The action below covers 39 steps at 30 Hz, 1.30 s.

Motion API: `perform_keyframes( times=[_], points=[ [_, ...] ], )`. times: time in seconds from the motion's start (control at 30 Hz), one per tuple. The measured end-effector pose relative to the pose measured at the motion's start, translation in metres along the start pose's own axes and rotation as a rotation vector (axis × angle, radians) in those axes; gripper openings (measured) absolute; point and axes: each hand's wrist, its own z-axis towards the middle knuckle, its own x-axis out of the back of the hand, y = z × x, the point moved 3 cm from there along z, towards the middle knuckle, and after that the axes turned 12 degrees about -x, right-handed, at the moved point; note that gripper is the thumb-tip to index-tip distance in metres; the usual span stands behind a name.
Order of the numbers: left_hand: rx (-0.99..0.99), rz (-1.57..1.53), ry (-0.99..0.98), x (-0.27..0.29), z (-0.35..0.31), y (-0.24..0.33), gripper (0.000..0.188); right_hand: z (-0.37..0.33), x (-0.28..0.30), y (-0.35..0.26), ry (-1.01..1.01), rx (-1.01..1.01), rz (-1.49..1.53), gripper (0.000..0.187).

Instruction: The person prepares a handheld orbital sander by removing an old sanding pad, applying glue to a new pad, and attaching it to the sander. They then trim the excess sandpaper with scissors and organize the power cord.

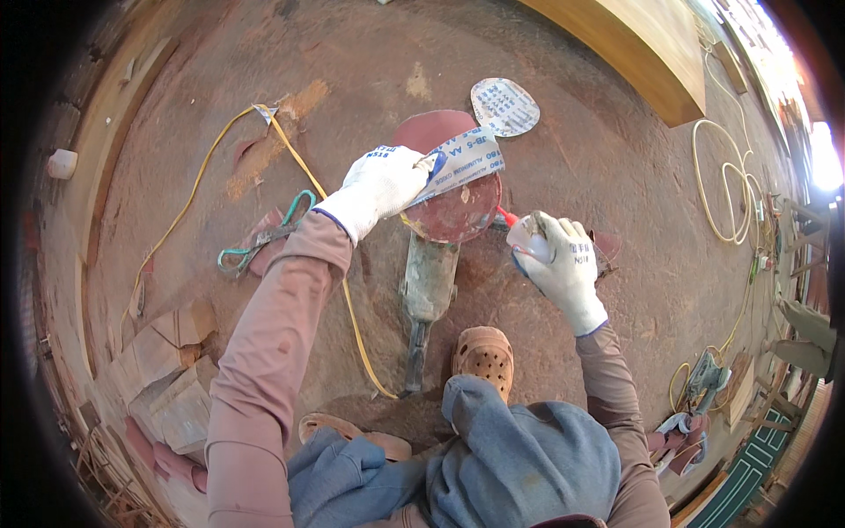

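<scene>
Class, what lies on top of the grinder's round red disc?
The gloved left hand presses a white-backed sandpaper sheet across the round red disc of the grey angle grinder. The disc's upper part is covered.

A dusty reddish floor (pixel 581 158) carries an angle grinder (pixel 429 282), a yellow cord (pixel 198 194), scissors (pixel 264 236) left, a sanding disc (pixel 504 106) far — wood offcuts (pixel 167 370) near left.

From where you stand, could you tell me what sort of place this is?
Probably a woodworking shop floor: a grey angle grinder with a round red sanding disc lies on the dusty reddish-brown floor, pale offcut wood blocks are stacked at the left, and a curved light wooden panel stands behind.
</scene>
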Motion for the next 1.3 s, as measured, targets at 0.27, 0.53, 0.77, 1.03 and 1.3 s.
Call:
perform_keyframes(
  times=[0.27,0.53,0.77,1.03,1.3],
  points=[
    [0.006,-0.018,-0.001,0.001,0.001,0.000,0.044,-0.032,-0.008,-0.022,-0.077,0.015,0.018,0.065],
    [0.039,-0.031,-0.022,0.007,0.003,0.002,0.044,-0.031,-0.008,-0.032,-0.033,0.067,0.055,0.067],
    [0.043,-0.026,-0.011,0.004,0.003,-0.001,0.045,-0.030,-0.016,-0.056,-0.102,0.154,0.097,0.067],
    [0.052,-0.050,-0.029,0.005,0.003,0.000,0.044,-0.014,0.000,-0.014,-0.012,-0.024,0.032,0.061],
    [0.029,-0.043,0.005,0.007,-0.001,0.004,0.043,0.045,0.011,-0.041,0.036,0.047,-0.150,0.045]
  ],
)
